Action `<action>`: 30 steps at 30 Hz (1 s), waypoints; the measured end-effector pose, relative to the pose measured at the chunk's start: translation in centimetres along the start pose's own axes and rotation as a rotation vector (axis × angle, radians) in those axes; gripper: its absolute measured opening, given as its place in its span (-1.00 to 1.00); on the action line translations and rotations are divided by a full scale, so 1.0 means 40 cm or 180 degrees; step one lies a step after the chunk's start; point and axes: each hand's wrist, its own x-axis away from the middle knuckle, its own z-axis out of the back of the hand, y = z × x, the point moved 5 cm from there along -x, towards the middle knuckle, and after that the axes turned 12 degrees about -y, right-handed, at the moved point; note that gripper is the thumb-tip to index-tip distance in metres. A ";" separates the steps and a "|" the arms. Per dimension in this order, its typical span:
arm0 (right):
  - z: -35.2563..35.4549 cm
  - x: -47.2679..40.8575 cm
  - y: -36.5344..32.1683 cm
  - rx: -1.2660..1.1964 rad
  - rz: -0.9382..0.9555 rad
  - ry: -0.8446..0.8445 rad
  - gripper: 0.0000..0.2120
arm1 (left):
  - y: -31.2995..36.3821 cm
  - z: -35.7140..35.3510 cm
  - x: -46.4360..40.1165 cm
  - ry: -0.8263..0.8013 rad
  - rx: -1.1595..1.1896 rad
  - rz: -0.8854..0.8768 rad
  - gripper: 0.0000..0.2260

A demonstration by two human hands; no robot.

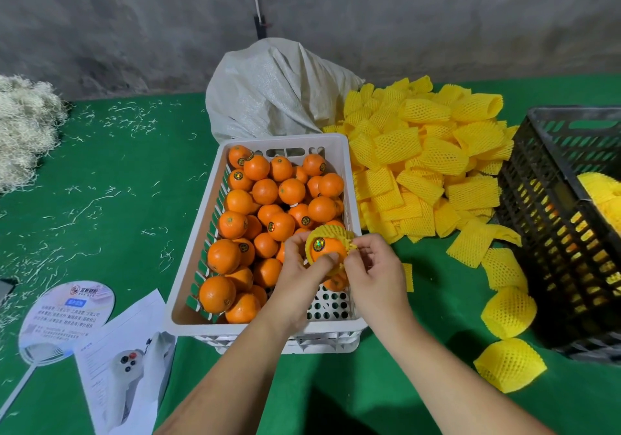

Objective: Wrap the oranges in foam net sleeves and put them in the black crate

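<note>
An orange (325, 248) with a round sticker sits partly inside a yellow foam net sleeve (332, 233), held over the near right corner of the white crate (349, 179). My left hand (299, 273) grips the orange from the left and below. My right hand (373, 266) pinches the sleeve's right edge. The white crate holds several bare oranges (268, 212). The black crate (557, 233) stands at the right with wrapped oranges (601, 192) inside.
A heap of loose yellow sleeves (430, 165) lies between the two crates, and more sleeves (509, 364) lie in front of the black crate. A white woven sack (272, 95) stands behind the white crate. A paper fan (64, 320) and leaflets (124, 364) lie at the left on the green cloth.
</note>
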 end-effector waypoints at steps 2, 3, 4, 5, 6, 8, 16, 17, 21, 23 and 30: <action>0.009 -0.003 -0.011 0.0176 0.0137 0.0000 -0.95 | 0.000 -0.003 -0.001 0.0074 -0.0080 -0.0022 -0.45; 0.013 -0.001 -0.020 0.0274 0.0234 0.0023 -0.88 | 0.000 -0.003 -0.002 0.0118 -0.0129 -0.0036 -0.46; 0.014 0.002 -0.027 0.0374 0.0364 0.0023 -0.81 | 0.001 -0.004 -0.001 0.0162 -0.0208 -0.0056 -0.47; 0.012 0.006 -0.033 0.0505 0.0455 -0.0029 -0.77 | 0.002 -0.002 0.001 0.0210 -0.0289 -0.0088 -0.48; 0.004 0.008 -0.034 0.0621 0.0493 -0.0136 -0.78 | 0.005 0.000 0.002 0.0262 -0.0350 -0.0152 -0.50; -0.016 0.007 -0.026 0.0689 0.0270 -0.0470 -0.81 | 0.016 0.007 0.006 0.0409 -0.0441 -0.0380 -0.53; -0.055 -0.028 -0.025 -0.1262 -0.1012 -0.1119 -0.05 | 0.050 -0.022 0.042 0.0208 -0.1412 -0.1195 -0.28; -0.048 -0.034 -0.022 -0.1471 -0.1112 -0.0999 -0.11 | 0.048 -0.031 0.043 0.0035 -0.1557 -0.1164 -0.21; -0.013 -0.046 -0.014 -0.1730 -0.1193 -0.0952 -0.36 | 0.063 -0.044 0.050 -0.0395 -0.1442 -0.0994 -0.37; 0.003 -0.046 -0.014 -0.1525 -0.1165 -0.1025 -0.37 | 0.077 -0.047 0.056 -0.0328 -0.1297 -0.1014 -0.55; 0.076 -0.059 -0.044 -0.0437 -0.0848 -0.1242 -0.44 | 0.071 -0.038 0.061 -0.0147 -0.0625 -0.0852 -0.71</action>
